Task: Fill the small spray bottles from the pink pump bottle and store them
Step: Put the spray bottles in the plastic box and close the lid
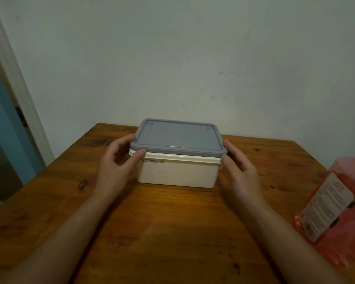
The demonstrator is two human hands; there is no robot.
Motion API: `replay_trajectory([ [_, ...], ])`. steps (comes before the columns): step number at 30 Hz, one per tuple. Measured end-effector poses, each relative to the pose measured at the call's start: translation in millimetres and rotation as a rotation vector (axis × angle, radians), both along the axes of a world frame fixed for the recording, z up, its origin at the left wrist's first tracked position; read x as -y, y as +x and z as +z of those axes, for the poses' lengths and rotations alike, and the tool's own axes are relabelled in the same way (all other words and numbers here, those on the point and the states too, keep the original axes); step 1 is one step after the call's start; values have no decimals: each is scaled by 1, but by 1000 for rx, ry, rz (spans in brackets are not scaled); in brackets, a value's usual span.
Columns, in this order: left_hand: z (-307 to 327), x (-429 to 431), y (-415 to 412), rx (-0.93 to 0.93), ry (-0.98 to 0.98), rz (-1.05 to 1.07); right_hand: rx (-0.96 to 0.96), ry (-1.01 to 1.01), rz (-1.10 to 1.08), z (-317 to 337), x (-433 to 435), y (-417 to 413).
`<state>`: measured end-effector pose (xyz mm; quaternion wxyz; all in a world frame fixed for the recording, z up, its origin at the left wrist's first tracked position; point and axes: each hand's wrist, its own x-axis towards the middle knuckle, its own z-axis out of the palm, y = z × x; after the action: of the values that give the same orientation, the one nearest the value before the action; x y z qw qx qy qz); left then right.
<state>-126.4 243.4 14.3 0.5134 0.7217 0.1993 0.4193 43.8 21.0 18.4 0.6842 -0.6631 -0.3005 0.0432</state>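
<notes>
A cream storage box (177, 173) with a grey lid (177, 138) stands on the wooden table (172, 232), near the far edge. The lid sits flat on the box. My left hand (117, 162) grips the lid's left end, thumb on the front corner and fingers on the side. My right hand (239, 167) holds the lid's right end the same way. The pink pump bottle (334, 212) stands at the right edge of the view, only its body and white label showing. No small spray bottles are visible.
A plain wall rises right behind the table. A door frame (19, 89) and a blue surface lie to the left. The table's left edge runs diagonally toward me.
</notes>
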Motion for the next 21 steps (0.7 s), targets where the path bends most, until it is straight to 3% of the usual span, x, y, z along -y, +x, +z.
replay_trajectory([
  [21,-8,-4,3,86,103,6,114,-15,-55,-4,5,-8],
])
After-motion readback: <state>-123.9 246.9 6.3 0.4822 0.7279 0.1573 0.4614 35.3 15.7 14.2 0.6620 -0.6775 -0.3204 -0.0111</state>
